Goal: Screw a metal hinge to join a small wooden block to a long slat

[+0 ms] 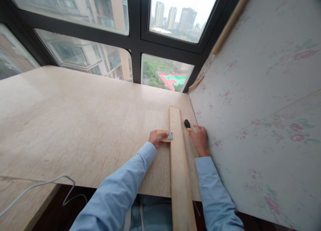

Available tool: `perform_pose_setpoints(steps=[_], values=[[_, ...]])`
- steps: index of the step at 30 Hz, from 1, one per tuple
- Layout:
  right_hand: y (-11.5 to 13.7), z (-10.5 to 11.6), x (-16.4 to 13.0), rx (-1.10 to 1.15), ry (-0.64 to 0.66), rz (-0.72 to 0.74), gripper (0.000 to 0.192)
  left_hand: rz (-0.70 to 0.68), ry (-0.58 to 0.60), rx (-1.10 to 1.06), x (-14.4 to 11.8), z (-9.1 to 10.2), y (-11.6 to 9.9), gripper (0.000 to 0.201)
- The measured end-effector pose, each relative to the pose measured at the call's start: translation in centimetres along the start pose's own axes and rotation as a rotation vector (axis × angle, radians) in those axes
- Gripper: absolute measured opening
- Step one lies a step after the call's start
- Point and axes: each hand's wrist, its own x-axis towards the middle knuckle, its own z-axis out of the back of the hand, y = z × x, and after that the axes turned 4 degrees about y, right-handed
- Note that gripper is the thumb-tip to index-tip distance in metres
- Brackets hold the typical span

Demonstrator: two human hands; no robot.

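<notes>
A long wooden plank runs away from me across the stone sill, its near end projecting past the edge. Against its left side is a small wood block, pinched between the thumb and fingers of my left hand. A small metal hinge lies over the joint between block and plank, near my left thumb. To the right of the plank, my right hand has its fingers closed at the yellow end of a black-and-yellow screwdriver. The screwdriver's shaft and tip are hidden.
The pale stone sill extends far to the left. A flower-papered wall rises close beside my right arm. Dark window frames border the back. A white cable loops over the sill's front edge at lower left.
</notes>
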Motion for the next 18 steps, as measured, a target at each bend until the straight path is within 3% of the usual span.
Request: perform_pose_setpoints(steps=[6,10,14,18], values=[[-0.6,-0.5,0.4,-0.036,0.099,-0.119,0.012,-0.017,0.012,0.003,0.3,0.3,0.2,0.041],[-0.3,-0.4,0.3,0.095,0.15,-0.157,0.017,-0.021,0.017,0.013,0.3,0.4,0.2,0.04],[1.1,0.6,0.5,0.331,0.193,-0.149,0.038,-0.023,0.023,0.006,0.4,0.4,0.3,0.038],[3.4,2.3,-0.1,0.846,0.26,-0.056,0.039,-0.024,0.042,0.01,0.4,0.4,0.4,0.035]])
